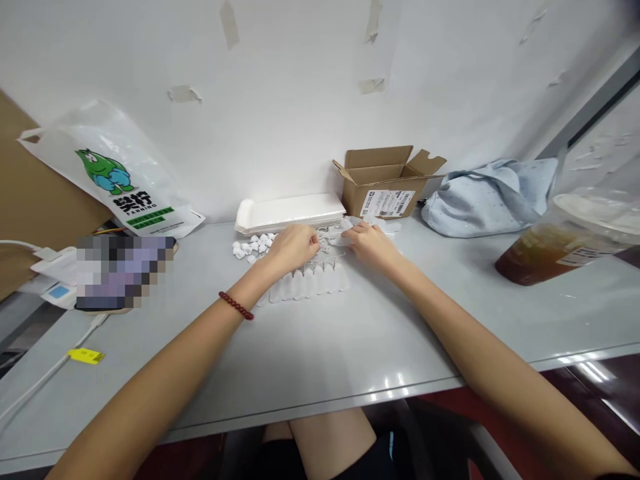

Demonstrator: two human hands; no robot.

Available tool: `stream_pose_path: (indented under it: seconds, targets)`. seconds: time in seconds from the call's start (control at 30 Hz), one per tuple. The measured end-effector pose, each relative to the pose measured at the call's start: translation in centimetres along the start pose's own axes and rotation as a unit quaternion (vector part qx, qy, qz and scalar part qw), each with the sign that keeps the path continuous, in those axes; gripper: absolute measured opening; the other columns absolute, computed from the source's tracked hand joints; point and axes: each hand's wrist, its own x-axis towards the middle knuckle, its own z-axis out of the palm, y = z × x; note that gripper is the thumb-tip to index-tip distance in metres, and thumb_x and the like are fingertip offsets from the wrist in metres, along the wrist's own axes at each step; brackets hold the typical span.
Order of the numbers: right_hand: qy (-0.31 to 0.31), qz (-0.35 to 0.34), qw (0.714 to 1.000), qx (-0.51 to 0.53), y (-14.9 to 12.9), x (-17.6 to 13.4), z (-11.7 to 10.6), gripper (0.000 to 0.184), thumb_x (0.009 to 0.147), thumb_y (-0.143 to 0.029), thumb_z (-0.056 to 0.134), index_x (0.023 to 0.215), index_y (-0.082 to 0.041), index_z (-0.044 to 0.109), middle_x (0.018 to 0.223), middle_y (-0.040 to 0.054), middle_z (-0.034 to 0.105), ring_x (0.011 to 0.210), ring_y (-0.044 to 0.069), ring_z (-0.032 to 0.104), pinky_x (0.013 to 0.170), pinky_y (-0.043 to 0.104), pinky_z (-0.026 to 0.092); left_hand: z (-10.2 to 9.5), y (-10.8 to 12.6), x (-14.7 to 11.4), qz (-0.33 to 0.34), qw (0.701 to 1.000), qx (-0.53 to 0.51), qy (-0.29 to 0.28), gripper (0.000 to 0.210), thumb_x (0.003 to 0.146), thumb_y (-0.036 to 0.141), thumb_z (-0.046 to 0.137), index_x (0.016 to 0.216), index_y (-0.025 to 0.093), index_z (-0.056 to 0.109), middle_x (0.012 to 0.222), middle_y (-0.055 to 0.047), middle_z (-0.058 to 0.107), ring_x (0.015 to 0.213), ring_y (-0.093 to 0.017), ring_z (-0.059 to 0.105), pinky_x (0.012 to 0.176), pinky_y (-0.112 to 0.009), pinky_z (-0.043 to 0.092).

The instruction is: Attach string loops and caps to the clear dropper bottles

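Observation:
My left hand is over the middle of the table with fingers curled together; whatever they pinch is too small to make out. Close to its fingertips lie small whitish pieces. My right hand has its bent fingers on a clear plastic bag, seemingly gripping its edge. Just below my left hand, white round-topped pieces stand side by side in a row, some with thin wire-like ends at the top. Left of that hand is a loose pile of small white lumps.
Behind my hands lie a stack of long white trays and an open cardboard box. A pale blue cloth bag and a tilted cup of brown drink are on the right. To the left are a phone, cable and printed plastic bag.

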Motion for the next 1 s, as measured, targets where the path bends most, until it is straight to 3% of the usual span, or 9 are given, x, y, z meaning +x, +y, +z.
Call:
stream_pose_path:
  seconds: [0.13, 0.27, 0.47, 0.63, 0.73, 0.87, 0.93, 1.0]
  targets:
    - [0.015, 0.007, 1.0, 0.012, -0.2, 0.0, -0.6, 0.034, 0.081, 0.001, 0.045, 0.106, -0.011, 0.064, 0.105, 0.0148, 0.066, 0.105, 0.029, 0.053, 0.079, 0.037, 0.037, 1.2, 1.4, 1.3, -0.025, 1.0, 0.014, -0.007, 0.03, 0.072, 0.026, 0.06, 0.044, 0.02, 0.052, 0.047, -0.003, 0.052, 0.056, -0.02, 0.055, 0.056, -0.029, 0.035]
    - [0.053, 0.003, 0.997, 0.051, -0.1, -0.2, -1.0, 0.036, 0.081, 0.001, 0.045, 0.11, -0.012, 0.062, 0.106, 0.0158, 0.065, 0.103, 0.029, 0.053, 0.081, 0.038, 0.039, 2.3, 1.7, 2.0, -0.046, 0.999, -0.012, 0.016, 0.026, 0.065, 0.017, 0.062, 0.042, 0.021, 0.051, 0.046, -0.005, 0.052, 0.061, -0.025, 0.059, 0.058, -0.031, 0.037]
    - [0.134, 0.024, 0.974, 0.18, 0.4, -0.4, -1.0, 0.032, 0.082, -0.003, 0.046, 0.108, -0.014, 0.06, 0.109, 0.014, 0.064, 0.101, 0.026, 0.057, 0.083, 0.036, 0.043, 0.6, 0.4, 2.1, -0.078, 0.992, -0.07, 0.071, 0.021, 0.074, 0.026, 0.06, 0.055, 0.018, 0.064, 0.059, -0.007, 0.064, 0.064, -0.022, 0.061, 0.06, -0.03, 0.041]
    - [0.148, 0.058, 0.94, 0.303, -0.4, -0.5, -1.4, 0.024, 0.082, -0.009, 0.051, 0.103, -0.014, 0.06, 0.103, 0.0108, 0.067, 0.089, 0.021, 0.061, 0.078, 0.034, 0.047, -1.2, -0.3, 1.2, -0.113, 0.964, -0.2, 0.131, 0.022, 0.076, 0.033, 0.061, 0.064, 0.016, 0.068, 0.065, -0.004, 0.067, 0.063, -0.016, 0.059, 0.056, -0.025, 0.04]
    - [0.139, 0.07, 0.917, 0.368, -1.1, -0.6, -1.6, 0.021, 0.082, -0.012, 0.053, 0.102, -0.014, 0.06, 0.104, 0.0107, 0.067, 0.09, 0.02, 0.061, 0.078, 0.033, 0.048, -1.9, -0.5, 1.0, -0.128, 0.917, -0.334, 0.177, 0.022, 0.072, 0.033, 0.065, 0.064, 0.014, 0.067, 0.064, -0.003, 0.065, 0.059, -0.013, 0.054, 0.051, -0.023, 0.038]
    - [0.149, 0.097, 0.874, 0.452, -1.6, -0.6, -1.5, 0.018, 0.082, -0.017, 0.056, 0.099, -0.016, 0.06, 0.103, 0.0094, 0.068, 0.09, 0.02, 0.062, 0.08, 0.036, 0.05, -2.6, -1.0, 1.5, -0.093, 0.857, -0.447, 0.238, 0.017, 0.072, 0.029, 0.065, 0.075, 0.012, 0.068, 0.076, -0.006, 0.068, 0.065, -0.012, 0.057, 0.051, -0.02, 0.041]
    - [0.145, 0.099, 0.842, 0.509, -1.7, -0.5, -1.3, 0.018, 0.08, -0.019, 0.058, 0.098, -0.016, 0.059, 0.1, 0.0089, 0.067, 0.091, 0.02, 0.063, 0.083, 0.037, 0.051, -2.5, -1.2, 1.4, -0.086, 0.858, -0.443, 0.248, 0.015, 0.072, 0.027, 0.063, 0.075, 0.012, 0.068, 0.077, -0.006, 0.068, 0.066, -0.012, 0.059, 0.053, -0.021, 0.042]
    - [0.128, 0.086, 0.812, 0.563, -1.8, -0.6, -1.2, 0.02, 0.08, -0.02, 0.059, 0.099, -0.016, 0.058, 0.1, 0.0092, 0.067, 0.091, 0.019, 0.064, 0.084, 0.037, 0.051, -1.8, -1.4, 0.8, -0.088, 0.885, -0.388, 0.243, 0.014, 0.072, 0.026, 0.062, 0.074, 0.013, 0.067, 0.073, -0.005, 0.068, 0.065, -0.014, 0.06, 0.056, -0.023, 0.044]
